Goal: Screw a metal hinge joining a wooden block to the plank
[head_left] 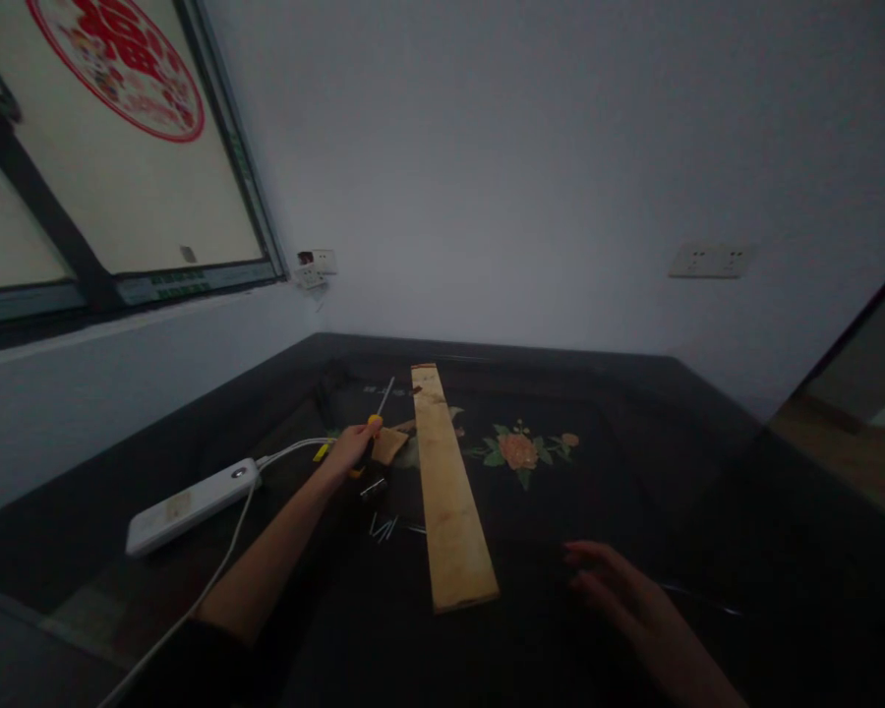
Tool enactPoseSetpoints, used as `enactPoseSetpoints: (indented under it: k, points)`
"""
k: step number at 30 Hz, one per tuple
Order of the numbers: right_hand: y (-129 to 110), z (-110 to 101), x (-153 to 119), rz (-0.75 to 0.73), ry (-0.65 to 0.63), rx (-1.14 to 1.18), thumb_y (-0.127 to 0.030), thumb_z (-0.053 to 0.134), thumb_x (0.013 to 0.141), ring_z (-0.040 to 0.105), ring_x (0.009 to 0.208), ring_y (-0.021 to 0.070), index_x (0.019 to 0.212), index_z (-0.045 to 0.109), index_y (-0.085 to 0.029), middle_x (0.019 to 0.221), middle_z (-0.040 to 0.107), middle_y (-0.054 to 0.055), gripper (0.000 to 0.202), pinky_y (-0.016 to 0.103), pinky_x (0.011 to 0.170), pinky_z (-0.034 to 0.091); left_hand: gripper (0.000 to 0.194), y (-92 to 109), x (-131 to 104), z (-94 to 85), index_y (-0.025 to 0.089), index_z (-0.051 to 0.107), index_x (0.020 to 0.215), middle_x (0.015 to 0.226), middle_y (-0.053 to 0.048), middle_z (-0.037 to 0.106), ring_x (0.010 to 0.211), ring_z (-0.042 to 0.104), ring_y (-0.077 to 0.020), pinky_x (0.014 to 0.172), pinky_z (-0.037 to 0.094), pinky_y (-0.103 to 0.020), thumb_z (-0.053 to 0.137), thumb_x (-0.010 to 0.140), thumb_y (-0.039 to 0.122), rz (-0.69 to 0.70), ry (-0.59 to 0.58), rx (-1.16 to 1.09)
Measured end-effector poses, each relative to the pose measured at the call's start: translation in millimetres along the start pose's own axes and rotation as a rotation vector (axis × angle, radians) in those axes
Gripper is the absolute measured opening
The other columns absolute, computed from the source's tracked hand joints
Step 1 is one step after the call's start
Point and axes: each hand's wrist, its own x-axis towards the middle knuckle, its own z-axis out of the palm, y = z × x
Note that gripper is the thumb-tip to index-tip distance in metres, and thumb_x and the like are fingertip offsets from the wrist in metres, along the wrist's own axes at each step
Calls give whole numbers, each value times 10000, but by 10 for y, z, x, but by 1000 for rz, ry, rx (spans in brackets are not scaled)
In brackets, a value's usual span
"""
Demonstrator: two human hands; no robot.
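My left hand (349, 449) is closed around the yellow handle of a screwdriver (385, 395), whose metal shaft points away toward the wall. Just right of that hand lies a small tan piece (389, 445), perhaps wood. A long, pale wooden board (449, 492) lies lengthwise on the dark table, between my two hands. Several thin metal nails or screws (383, 529) are scattered left of the board, below a small dark-and-metal item (373, 488) I cannot make out. My right hand (619, 590) hovers right of the board's near end, fingers stretched and slightly bent, holding nothing.
A white power strip (192, 506) with white cables (240, 531) lies at the left. The dark table (605, 423) has a printed flower pattern. A thin shiny strip (700, 598) lies beyond my right hand. The wall carries sockets (710, 261); a window (154, 197) is at left.
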Motion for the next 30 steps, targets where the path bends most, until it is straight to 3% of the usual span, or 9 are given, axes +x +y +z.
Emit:
enactPoseSetpoints:
  k: [4, 12, 16, 19, 23, 30]
  points:
    - [169, -50, -93, 24, 20, 16, -589, 471, 812, 656, 973, 203, 1109, 593, -225, 1091, 671, 84, 486, 310, 871, 525, 610, -132, 242, 86, 129, 657, 641, 692, -117, 695, 804, 638, -318, 648, 439, -327, 502, 648, 719, -8, 3, 112]
    - [86, -77, -103, -20, 8, -27, -558, 491, 811, 644, 1022, 196, 1069, 639, -252, 1092, 679, 55, 427, 257, 864, 523, 687, -316, 431, 256, 134, 681, 773, 907, -106, 725, 909, 637, -282, 754, 457, -305, 401, 706, 758, 69, -59, 198]
    - [117, -83, -92, -11, -4, -42, -549, 479, 820, 637, 1038, 195, 1077, 636, -254, 1108, 673, 54, 422, 255, 875, 520, 642, -354, 503, 197, 113, 673, 891, 964, -101, 706, 897, 636, -248, 739, 477, -311, 376, 821, 677, 34, -25, 265]
    - [128, -85, -78, -3, -20, -55, -554, 458, 827, 639, 1032, 190, 1077, 631, -249, 1103, 672, 55, 430, 257, 884, 518, 464, -315, 624, 79, 113, 636, 979, 984, -80, 667, 887, 630, -209, 774, 500, -358, 442, 902, 527, -30, 7, 372]
    - [124, -90, -71, -4, -23, -83, -540, 454, 833, 639, 1029, 183, 1080, 623, -245, 1106, 671, 56, 420, 259, 891, 516, 321, -246, 836, -43, 135, 572, 1126, 1111, -78, 603, 964, 607, -214, 824, 518, -411, 545, 902, 363, -98, 17, 533]
    - [134, -118, -75, -79, -1, -134, -490, 450, 855, 654, 965, 164, 1017, 646, -247, 1034, 683, 49, 352, 247, 849, 528, 329, -247, 965, 38, 148, 549, 1172, 1160, -94, 582, 999, 598, -218, 833, 519, -418, 552, 902, 335, -99, 48, 724]
